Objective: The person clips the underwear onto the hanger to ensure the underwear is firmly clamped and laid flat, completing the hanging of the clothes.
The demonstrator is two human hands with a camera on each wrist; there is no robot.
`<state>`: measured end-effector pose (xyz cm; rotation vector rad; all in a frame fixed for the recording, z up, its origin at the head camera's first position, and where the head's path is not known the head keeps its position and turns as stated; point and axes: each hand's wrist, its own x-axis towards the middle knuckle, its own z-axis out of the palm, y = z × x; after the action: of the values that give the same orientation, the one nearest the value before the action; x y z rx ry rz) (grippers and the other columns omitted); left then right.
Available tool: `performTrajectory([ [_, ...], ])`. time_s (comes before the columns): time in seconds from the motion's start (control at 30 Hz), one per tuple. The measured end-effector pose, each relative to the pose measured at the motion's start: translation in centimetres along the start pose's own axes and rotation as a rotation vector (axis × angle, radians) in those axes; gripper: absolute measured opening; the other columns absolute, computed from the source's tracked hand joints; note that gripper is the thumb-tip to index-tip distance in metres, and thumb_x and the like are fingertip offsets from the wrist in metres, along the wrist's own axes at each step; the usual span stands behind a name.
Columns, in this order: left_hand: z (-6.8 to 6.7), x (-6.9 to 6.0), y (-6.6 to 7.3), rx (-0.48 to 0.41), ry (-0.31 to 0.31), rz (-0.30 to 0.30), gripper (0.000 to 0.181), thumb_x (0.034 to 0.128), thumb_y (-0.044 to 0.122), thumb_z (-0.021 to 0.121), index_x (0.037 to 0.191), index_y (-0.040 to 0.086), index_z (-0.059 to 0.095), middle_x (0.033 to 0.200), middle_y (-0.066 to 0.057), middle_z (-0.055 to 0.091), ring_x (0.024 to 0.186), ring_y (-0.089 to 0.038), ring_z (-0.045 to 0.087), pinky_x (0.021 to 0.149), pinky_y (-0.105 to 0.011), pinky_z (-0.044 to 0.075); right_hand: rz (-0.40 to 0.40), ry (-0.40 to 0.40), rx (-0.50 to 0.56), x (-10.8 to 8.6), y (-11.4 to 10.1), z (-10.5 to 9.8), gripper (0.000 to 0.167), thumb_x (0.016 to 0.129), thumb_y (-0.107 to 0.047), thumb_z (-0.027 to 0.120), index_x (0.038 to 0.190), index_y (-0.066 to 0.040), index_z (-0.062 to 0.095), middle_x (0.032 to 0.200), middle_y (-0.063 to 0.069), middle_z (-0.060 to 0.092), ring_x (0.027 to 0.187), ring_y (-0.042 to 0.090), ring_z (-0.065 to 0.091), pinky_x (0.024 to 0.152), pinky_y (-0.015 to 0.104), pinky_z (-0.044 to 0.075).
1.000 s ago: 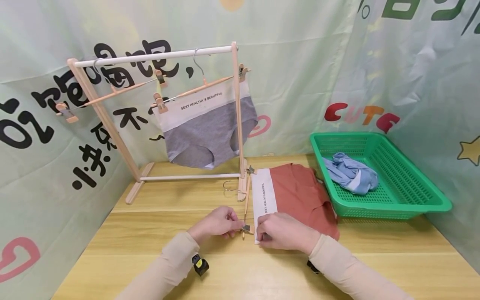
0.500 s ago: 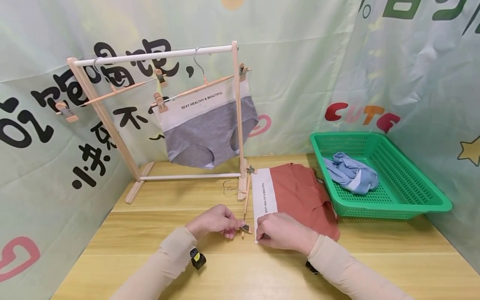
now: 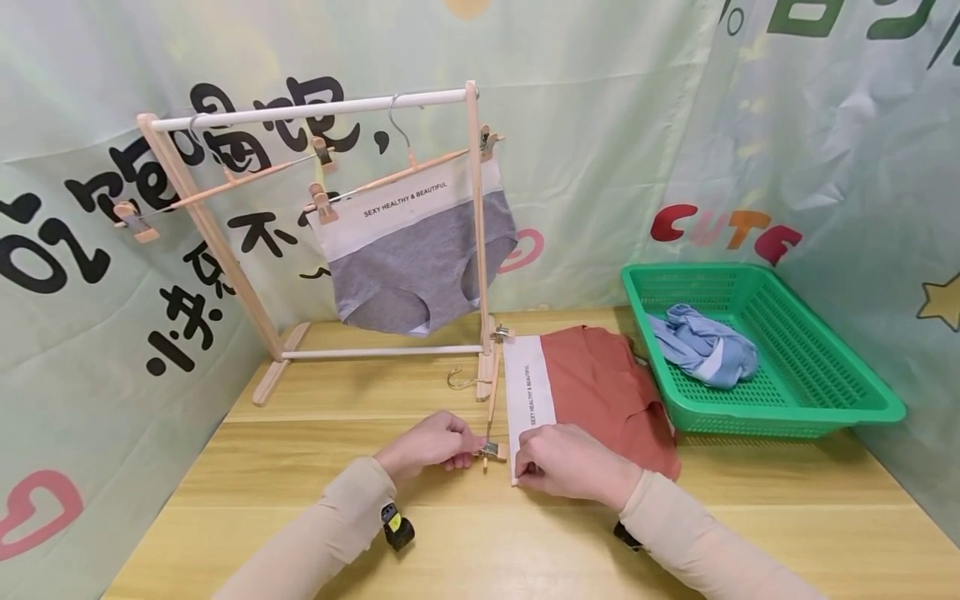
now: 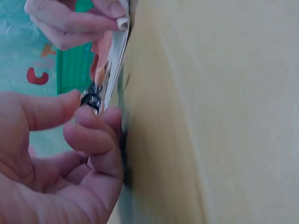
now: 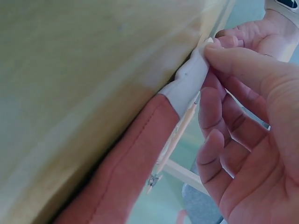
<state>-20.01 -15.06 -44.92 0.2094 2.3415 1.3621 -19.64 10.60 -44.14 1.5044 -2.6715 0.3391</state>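
Observation:
On the table lies a rust-red brief [image 3: 600, 392] with a white waistband [image 3: 531, 392] turned to the left. My right hand [image 3: 573, 462] pinches the waistband's near corner; the right wrist view shows thumb and finger on the white band [image 5: 187, 84]. Left of the band lies a clip hanger [image 3: 492, 400], its hook pointing left. My left hand [image 3: 433, 443] pinches the hanger's near clip [image 3: 492, 451], seen dark between thumb and fingers in the left wrist view [image 4: 91, 99]. The far clip [image 3: 502, 333] is beside the band's far corner; whether it grips the cloth I cannot tell.
A wooden rack [image 3: 315, 110] stands at the back left, bearing an unloaded clip hanger [image 3: 247, 177] and a hanger with a grey brief [image 3: 420, 262]. At the right, a green basket [image 3: 802, 423] holds a crumpled blue garment [image 3: 705, 346]. Printed cloth hangs behind.
The hanger's near clip has shifted slightly and turned in my left hand, and the hanger's hook and far clip have tilted a little. My right hand stays at the waistband corner.

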Motion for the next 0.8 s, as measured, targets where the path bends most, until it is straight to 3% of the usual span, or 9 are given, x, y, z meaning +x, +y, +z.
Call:
performTrajectory([
  [0.27, 0.7, -0.1, -0.3, -0.069, 0.051, -0.024, 0.021, 0.104, 0.014, 0.069, 0.089, 0.0, 0.073, 0.071, -0.001, 0.065, 0.063, -0.011, 0.057, 0.058, -0.02, 0.046, -0.009, 0.037, -0.011, -0.3, -0.1, -0.3, 0.008, 0.091, -0.021, 0.087, 0.086, -0.026, 0.083, 0.077, -0.017, 0.062, 0.07, -0.007, 0.056, 0.06, 0.019, 0.05],
  [0.47, 1.1, -0.1, -0.4, -0.114, 0.078, -0.035, 0.019, 0.1032, 0.011, 0.07, 0.088, 0.001, 0.071, 0.07, 0.0, 0.065, 0.062, -0.01, 0.057, 0.057, -0.019, 0.046, -0.005, 0.055, 0.006, -0.5, 0.1, -0.5, 0.007, 0.091, -0.022, 0.087, 0.086, -0.026, 0.083, 0.076, -0.018, 0.06, 0.068, -0.008, 0.052, 0.06, 0.018, 0.048],
  [0.8, 1.6, 0.1, -0.4, -0.15, 0.06, -0.033, 0.019, 0.1041, 0.013, 0.069, 0.09, 0.0, 0.072, 0.069, 0.001, 0.065, 0.062, -0.009, 0.058, 0.058, -0.019, 0.047, -0.007, 0.068, 0.01, -0.6, 0.2, -0.5, 0.007, 0.092, -0.024, 0.087, 0.086, -0.025, 0.083, 0.076, -0.017, 0.059, 0.066, -0.009, 0.049, 0.06, 0.016, 0.046],
])
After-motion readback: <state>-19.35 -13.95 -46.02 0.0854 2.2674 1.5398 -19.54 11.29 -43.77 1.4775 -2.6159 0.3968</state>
